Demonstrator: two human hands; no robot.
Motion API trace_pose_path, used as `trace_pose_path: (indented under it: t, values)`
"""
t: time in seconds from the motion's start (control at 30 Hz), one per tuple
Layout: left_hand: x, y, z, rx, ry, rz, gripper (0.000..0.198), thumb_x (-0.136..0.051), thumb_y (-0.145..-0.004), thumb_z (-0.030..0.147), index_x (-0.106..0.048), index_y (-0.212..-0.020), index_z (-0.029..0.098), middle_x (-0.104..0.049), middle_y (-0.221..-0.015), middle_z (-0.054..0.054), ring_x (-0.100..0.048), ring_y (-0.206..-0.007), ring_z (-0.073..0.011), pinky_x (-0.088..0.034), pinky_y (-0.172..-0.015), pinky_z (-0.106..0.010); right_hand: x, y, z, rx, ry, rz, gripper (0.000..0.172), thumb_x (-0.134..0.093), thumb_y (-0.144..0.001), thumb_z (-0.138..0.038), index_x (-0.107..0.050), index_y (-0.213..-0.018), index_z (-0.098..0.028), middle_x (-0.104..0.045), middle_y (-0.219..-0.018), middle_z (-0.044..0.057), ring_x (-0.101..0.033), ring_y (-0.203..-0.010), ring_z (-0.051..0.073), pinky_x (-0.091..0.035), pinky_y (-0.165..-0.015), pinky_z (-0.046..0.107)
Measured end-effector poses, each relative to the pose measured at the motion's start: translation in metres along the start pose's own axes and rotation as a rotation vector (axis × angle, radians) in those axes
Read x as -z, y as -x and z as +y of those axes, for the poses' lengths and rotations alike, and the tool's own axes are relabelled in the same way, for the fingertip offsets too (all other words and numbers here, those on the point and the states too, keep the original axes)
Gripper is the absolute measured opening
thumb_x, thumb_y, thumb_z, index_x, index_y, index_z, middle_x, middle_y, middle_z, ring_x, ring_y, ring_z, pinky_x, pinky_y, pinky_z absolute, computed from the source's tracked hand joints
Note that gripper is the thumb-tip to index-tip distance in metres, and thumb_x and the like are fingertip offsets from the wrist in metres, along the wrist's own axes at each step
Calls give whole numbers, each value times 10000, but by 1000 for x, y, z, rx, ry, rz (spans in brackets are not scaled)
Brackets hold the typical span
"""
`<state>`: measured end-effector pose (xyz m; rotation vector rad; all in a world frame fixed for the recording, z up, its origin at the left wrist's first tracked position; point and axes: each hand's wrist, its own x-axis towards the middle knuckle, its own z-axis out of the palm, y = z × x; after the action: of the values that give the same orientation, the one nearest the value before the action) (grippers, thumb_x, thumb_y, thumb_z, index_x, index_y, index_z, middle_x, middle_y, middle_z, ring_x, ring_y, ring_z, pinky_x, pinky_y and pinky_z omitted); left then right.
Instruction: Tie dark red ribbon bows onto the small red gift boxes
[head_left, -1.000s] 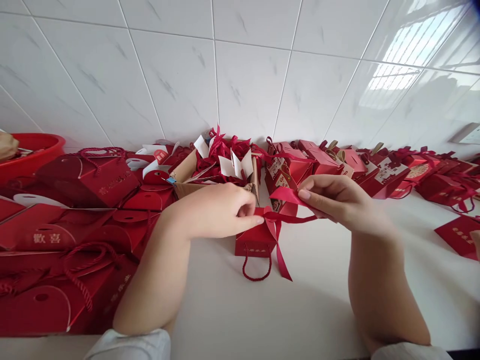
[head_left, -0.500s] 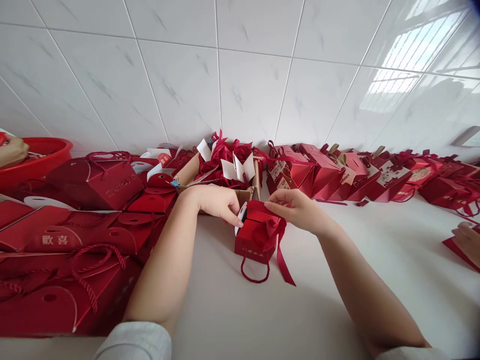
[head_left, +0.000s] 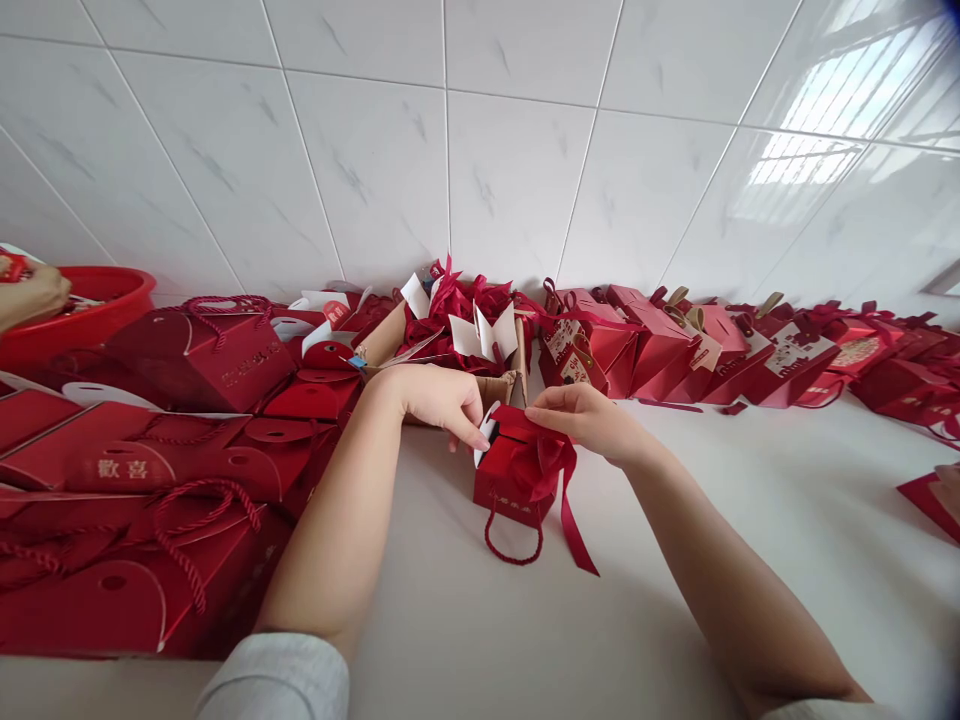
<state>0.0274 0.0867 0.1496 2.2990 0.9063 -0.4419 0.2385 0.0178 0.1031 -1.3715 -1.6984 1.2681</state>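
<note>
A small red gift box [head_left: 499,495] stands on the white table in front of me, its top flaps partly folded. At its left side my left hand [head_left: 442,402] is closed, thumb and fingers gripping the white-backed side flap [head_left: 486,432]. My right hand [head_left: 577,415] pinches the red flap at the back right of the top. On the box lies a dark red ribbon bow [head_left: 536,468], one tail hanging to the table. A twisted rope handle [head_left: 517,560] loops down in front. My right hand's lower fingers are partly hidden.
Behind the box, a cardboard carton [head_left: 495,390] holds red ribbons and white cards. Stacked red gift boxes [head_left: 187,460] fill the left; more red boxes [head_left: 652,345] line the tiled wall. Another person's hand [head_left: 45,292] is over a red basin [head_left: 112,315].
The view has shifted slightly, moving everything a little to the right. Both my hands stay at the gift box with almost the same hold. The other hand at far right has mostly left view.
</note>
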Motion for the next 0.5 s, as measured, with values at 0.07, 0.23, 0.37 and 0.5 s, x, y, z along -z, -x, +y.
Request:
trace_pose_path:
  t: [0.07, 0.23, 0.37, 0.5]
  values:
    - [0, 1, 1, 4, -14, 4, 323, -627, -767, 489, -744, -711, 193, -701, -689, -11, -423, -538, -81, -287, -532, -231, -4, -2, 1, -21, 26, 12, 286, -618, -793, -404, -624, -758, -121, -561, -649, 16, -478, -561, 85, -365, -494, 196]
    - [0, 3, 6, 54, -37, 27, 335, -620, -758, 496, -713, -665, 188, -667, -639, -2, -394, -492, -78, -269, -513, -243, -13, -6, 4, -43, 96, 52, 227, -612, -776, -350, -625, -734, -127, -606, -659, 32, -529, -559, 101, -384, -473, 192]
    - [-1, 6, 9, 93, -42, 59, 351, -634, -736, 513, -660, -636, 177, -664, -675, -9, -406, -503, -81, -257, -500, -243, -15, -7, 7, -31, 157, 112, 172, -603, -751, -303, -614, -686, -144, -615, -648, 23, -552, -577, 111, -397, -479, 192]
    - [-2, 7, 10, 130, -43, 81, 351, -653, -709, 541, -643, -775, 197, -698, -820, -23, -512, -594, -111, -292, -505, -226, -15, -8, 10, -17, 202, 146, 156, -598, -733, -285, -596, -654, -150, -599, -610, 11, -535, -546, 108, -387, -463, 198]
